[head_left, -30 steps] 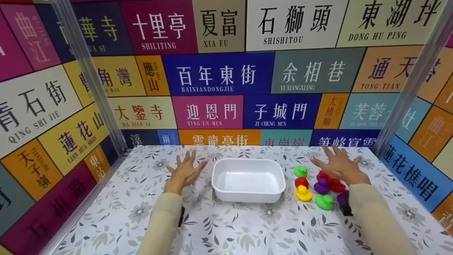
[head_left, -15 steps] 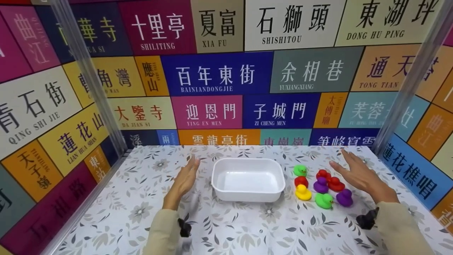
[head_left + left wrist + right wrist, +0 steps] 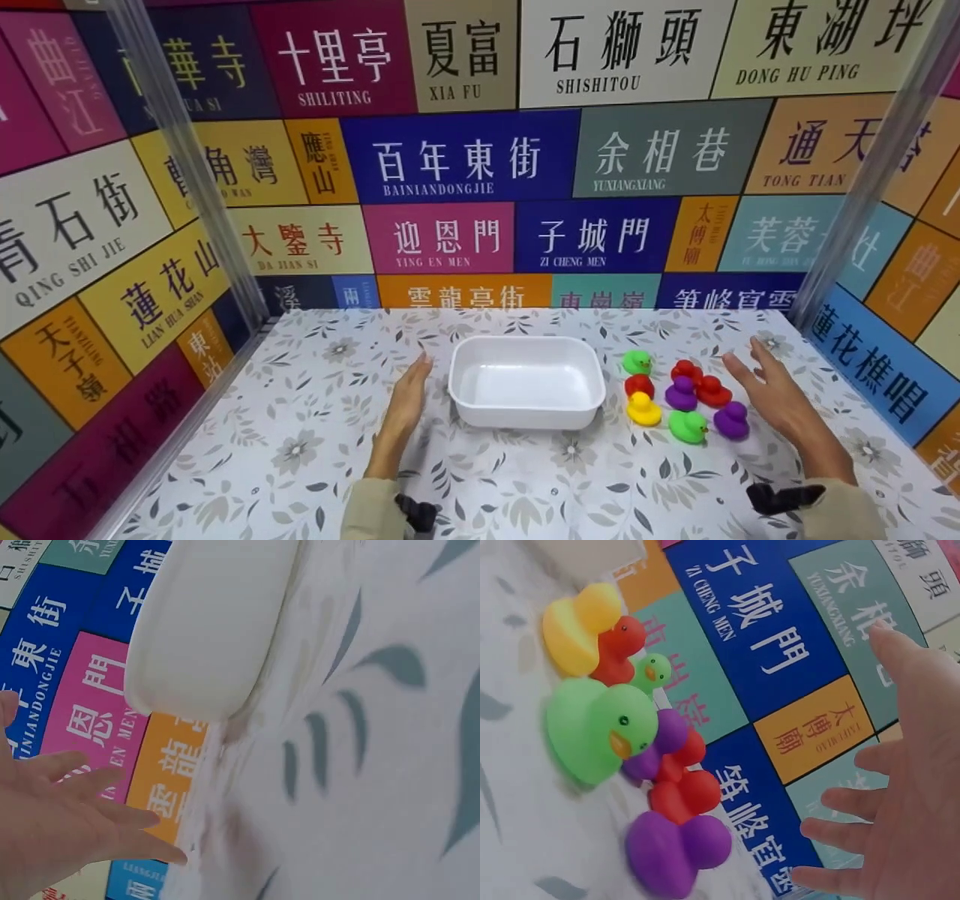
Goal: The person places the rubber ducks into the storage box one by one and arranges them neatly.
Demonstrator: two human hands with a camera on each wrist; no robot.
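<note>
A white rectangular tub point(image 3: 526, 416) stands on the table; its inside looks bare. Right of it sits a loose group of small rubber ducks: a yellow duck point(image 3: 643, 410), green ducks point(image 3: 688, 426), red ducks point(image 3: 712, 391) and purple ducks point(image 3: 731, 420). My left hand point(image 3: 406, 397) is held left of the tub, apart from it, with fingers extended and nothing in them. To the right of the ducks is my right hand point(image 3: 780, 397), thumb and fingers spread, touching none of them. In the right wrist view a green duck point(image 3: 600, 727) appears large, well away from that hand.
The table point(image 3: 300, 480) has a white cloth with grey leaf prints. Behind it rises a wall of coloured name panels point(image 3: 465, 157). Clear upright strips point(image 3: 862, 165) stand at both back corners. Black wrist cameras point(image 3: 784, 496) sit at the sleeves.
Both hands have drawn back toward the person and turned from spread, palms-down poses to more edge-on ones. My right hand has also shifted right, uncovering a purple duck. Tub and ducks stay put.
</note>
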